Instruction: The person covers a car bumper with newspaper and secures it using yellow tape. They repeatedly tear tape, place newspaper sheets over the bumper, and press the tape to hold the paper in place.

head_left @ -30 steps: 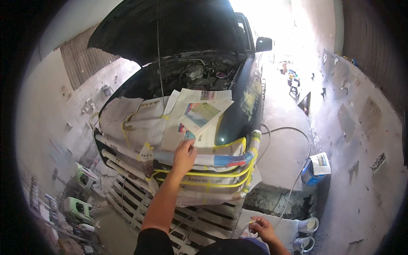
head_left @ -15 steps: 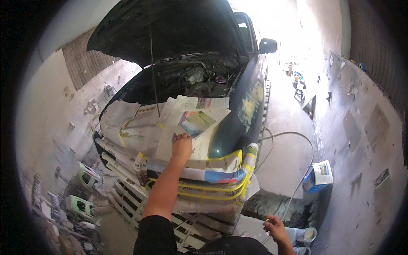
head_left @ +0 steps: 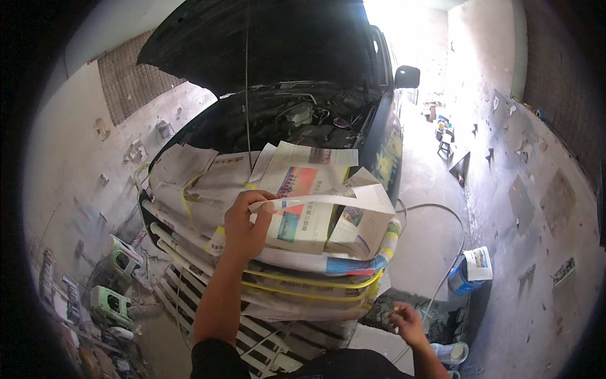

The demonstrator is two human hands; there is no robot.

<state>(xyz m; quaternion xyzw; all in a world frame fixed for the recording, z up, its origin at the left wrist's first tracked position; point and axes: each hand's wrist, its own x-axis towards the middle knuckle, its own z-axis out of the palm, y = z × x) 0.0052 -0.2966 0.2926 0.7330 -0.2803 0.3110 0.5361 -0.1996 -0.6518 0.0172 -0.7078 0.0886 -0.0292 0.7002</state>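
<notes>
My left hand (head_left: 249,224) pinches the near edge of a newspaper sheet (head_left: 372,201), lifted and curling over to the right above the front of the car. Under it lie more newspapers (head_left: 180,165) spread over the front end, with yellow tape (head_left: 189,199) along some edges. The bumper bars (head_left: 353,264) below are wrapped in paper and yellow tape. Low on the right, my right hand (head_left: 408,323) hangs in the air with its fingers curled together. A tiny yellowish bit shows at its fingertips, too small to name.
The dark hood (head_left: 265,44) stands raised on a thin rod (head_left: 247,114). A grey hose (head_left: 451,252) runs along the floor at the right, beside a blue bucket (head_left: 464,280). White tubs (head_left: 453,352) stand near my right hand. Green stools (head_left: 108,306) are at the left.
My left hand has moved left and lifted the newspaper sheet, which has flipped up and to the right. The right hand has risen slightly. The view has shifted a little.
</notes>
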